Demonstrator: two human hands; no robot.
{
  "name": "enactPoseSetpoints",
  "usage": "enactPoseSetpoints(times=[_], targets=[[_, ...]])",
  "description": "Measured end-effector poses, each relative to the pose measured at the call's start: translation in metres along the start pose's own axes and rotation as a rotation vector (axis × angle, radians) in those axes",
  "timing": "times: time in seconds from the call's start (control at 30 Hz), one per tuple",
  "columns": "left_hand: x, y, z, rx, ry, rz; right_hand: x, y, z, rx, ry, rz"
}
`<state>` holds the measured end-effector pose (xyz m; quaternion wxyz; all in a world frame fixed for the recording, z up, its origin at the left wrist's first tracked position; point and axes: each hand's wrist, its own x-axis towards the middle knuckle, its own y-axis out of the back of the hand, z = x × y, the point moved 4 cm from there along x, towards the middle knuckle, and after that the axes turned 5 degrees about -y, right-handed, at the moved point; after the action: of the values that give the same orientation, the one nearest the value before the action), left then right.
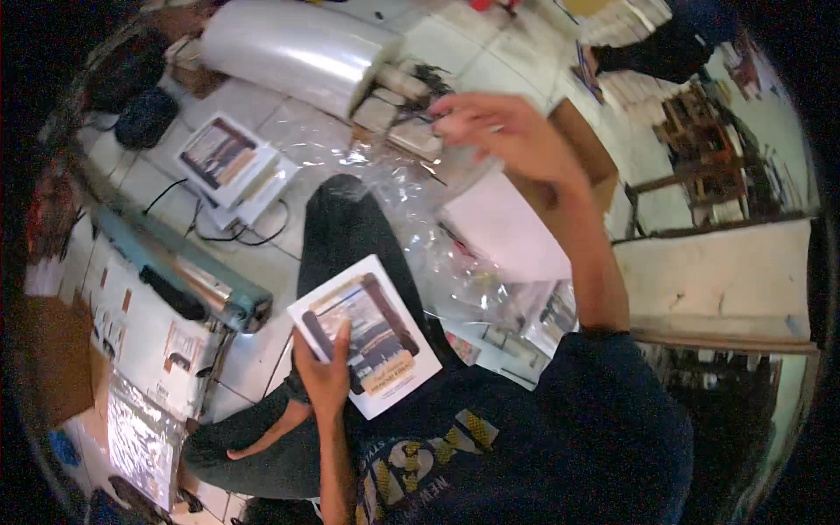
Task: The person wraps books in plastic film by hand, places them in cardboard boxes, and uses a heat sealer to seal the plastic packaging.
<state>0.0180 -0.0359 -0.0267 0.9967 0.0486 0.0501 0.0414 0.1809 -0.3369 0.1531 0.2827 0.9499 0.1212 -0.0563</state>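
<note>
My left hand [324, 376] grips a white-covered book [385, 319] by its left side, thumb across the front picture. The book is tilted above my lap. Off to the upper right, my right hand [503, 131] is raised, somewhat blurred, its fingers loosely bent and apart with nothing visible in them. Below that hand lies a pale pinkish sheet or stack [507, 227], partly hidden by my forearm. Crumpled clear plastic film [420, 232] spreads over the floor between the sheet and my knee.
A large roll of clear film [289, 52] lies at the back. Left of my knee is a stack of similar books [219, 162] beside a black cable. A long teal device [175, 262] rests near a printed white box [144, 332]. Another person's leg [656, 54] shows upper right, beyond a cardboard box [586, 144].
</note>
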Motion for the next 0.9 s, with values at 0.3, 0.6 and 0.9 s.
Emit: enactPoseSetpoints(times=[0.3, 0.6, 0.9], targets=[[-0.003, -0.010, 0.008, 0.020, -0.044, -0.003, -0.112, 0.008, 0.045, -0.167, -0.435, -0.121], [-0.009, -0.007, 0.022, -0.041, -0.012, -0.056, -0.092, -0.110, 0.067, -0.734, -0.118, 0.175], [-0.015, -0.001, 0.028, 0.206, -0.086, -0.049, 0.064, -0.135, 0.164, -0.897, 0.118, -0.210]])
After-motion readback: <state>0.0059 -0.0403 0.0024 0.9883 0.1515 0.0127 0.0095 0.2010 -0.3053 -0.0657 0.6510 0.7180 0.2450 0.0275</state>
